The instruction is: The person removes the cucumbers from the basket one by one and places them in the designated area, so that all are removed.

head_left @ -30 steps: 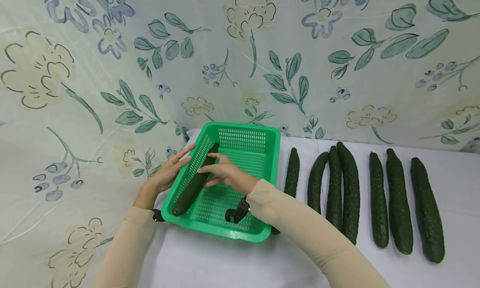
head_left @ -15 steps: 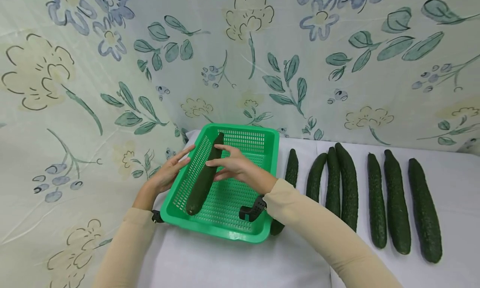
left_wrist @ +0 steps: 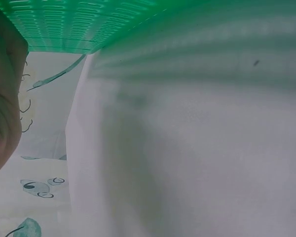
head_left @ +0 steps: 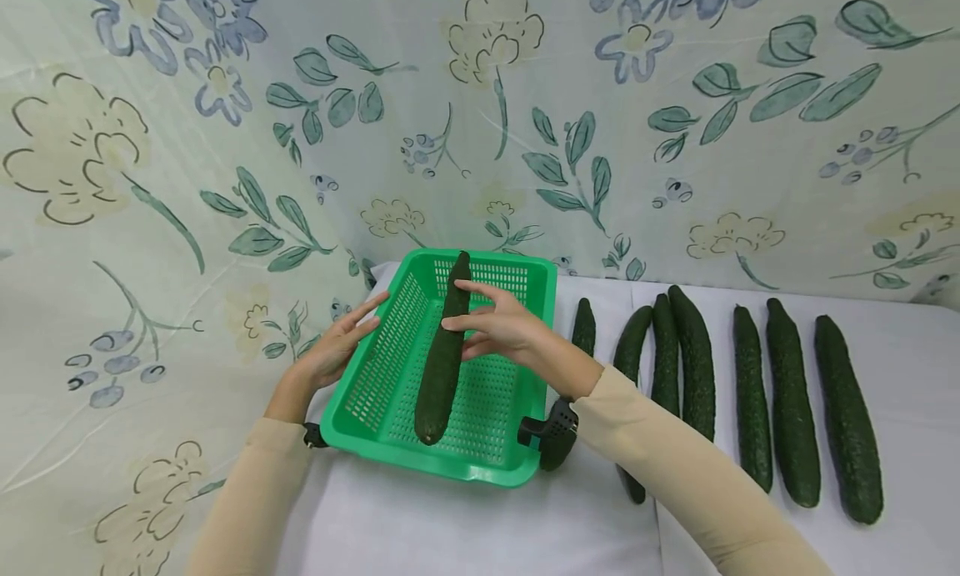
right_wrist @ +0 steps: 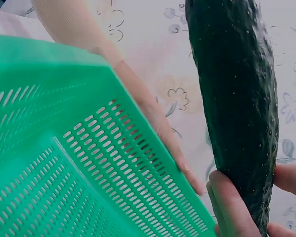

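My right hand [head_left: 502, 322] holds a long dark green cucumber [head_left: 442, 368] over the green plastic basket [head_left: 420, 464], thumb and fingers on opposite sides near its thinner far end. In the right wrist view the bumpy cucumber [right_wrist: 237, 98] stands higher than the basket rim, with fingertips pinching its narrow part. Along the basket's left side lies my left hand [head_left: 330, 355], fingers extended against the outside of the wall. The left wrist view shows only part of that hand [left_wrist: 4, 98] beside the slotted basket wall [left_wrist: 64, 24]. No other cucumber shows inside the basket.
Right of the basket a cucumber [head_left: 584, 326] lies close to its wall, partly behind my right wrist. Farther right, several more cucumbers [head_left: 693, 351] lie lengthwise on the white cloth [head_left: 465, 534], out to one at the far right [head_left: 847, 418]. A flowered curtain [head_left: 465, 142] hangs behind.
My right hand has carried the cucumber up and rightward from the basket's left wall to over its middle, turning it more upright in view. The left hand has stayed at the left side.
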### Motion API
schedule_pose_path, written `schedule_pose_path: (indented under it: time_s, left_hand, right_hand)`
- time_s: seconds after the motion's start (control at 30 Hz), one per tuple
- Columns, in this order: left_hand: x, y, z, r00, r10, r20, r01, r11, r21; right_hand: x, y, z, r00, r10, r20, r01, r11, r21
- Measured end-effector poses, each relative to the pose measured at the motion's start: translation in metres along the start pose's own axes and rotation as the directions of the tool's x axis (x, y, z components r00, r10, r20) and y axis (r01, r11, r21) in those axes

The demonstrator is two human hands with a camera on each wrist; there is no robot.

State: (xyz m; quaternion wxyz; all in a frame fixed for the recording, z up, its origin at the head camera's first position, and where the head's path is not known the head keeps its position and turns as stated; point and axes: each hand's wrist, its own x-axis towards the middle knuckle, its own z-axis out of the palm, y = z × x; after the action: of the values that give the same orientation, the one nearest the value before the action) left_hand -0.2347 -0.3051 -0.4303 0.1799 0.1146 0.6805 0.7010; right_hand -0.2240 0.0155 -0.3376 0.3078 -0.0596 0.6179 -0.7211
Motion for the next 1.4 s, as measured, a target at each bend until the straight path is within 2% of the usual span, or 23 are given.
schedule_pose_path:
  time_s: [0.2,0.43,0.67,0.93,1.4]
  left_hand:
    - [-0.001,0.001,-0.001,1.000,-0.015,0.007,0.016,0.999,-0.048]
    - [-0.001,0.001,0.000,0.999,-0.035,-0.002,0.034,0.998,-0.052]
    - [-0.006,0.013,0.008,0.999,-0.041,0.004,0.041,0.997,-0.060]
    - [-0.001,0.003,0.001,0.999,-0.037,-0.002,0.037,0.997,-0.061]
    - [0.000,0.003,0.001,0.999,-0.038,-0.002,0.038,0.997,-0.063]
  right_hand:
    - [-0.017,-0.002,-0.014,0.999,-0.033,-0.019,0.033,0.999,-0.002]
    - [-0.033,-0.003,-0.033,0.997,-0.072,-0.019,0.071,0.997,-0.019]
    - [-0.046,0.000,-0.050,0.995,-0.093,-0.038,0.091,0.994,-0.056]
    - [-0.055,0.002,-0.066,0.992,-0.117,-0.041,0.114,0.991,-0.070]
    - [-0.074,0.007,-0.096,0.985,-0.149,-0.089,0.138,0.983,-0.118]
